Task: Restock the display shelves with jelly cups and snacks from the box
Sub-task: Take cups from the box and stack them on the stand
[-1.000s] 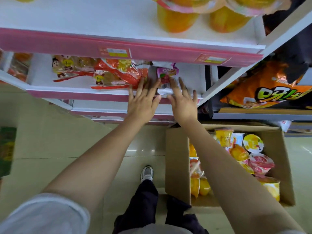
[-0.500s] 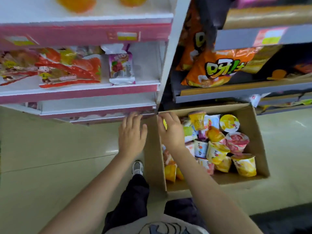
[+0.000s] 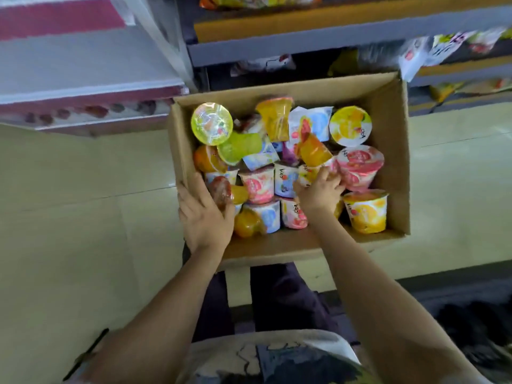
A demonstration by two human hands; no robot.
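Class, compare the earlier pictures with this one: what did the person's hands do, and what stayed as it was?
Both hands came down from the pink shelf, where they left the small snack packet, into the cardboard box. The left hand now lies against a red-lidded jelly cup by the left wall; the right hand reaches among the middle cups. Whether either grips yet is unclear. The box remains on the floor, full of cups.

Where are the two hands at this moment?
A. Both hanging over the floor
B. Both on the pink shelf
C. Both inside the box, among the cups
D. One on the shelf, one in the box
C: the left hand lies on cups by the left wall of the box, and the right hand reaches among the cups in the middle.
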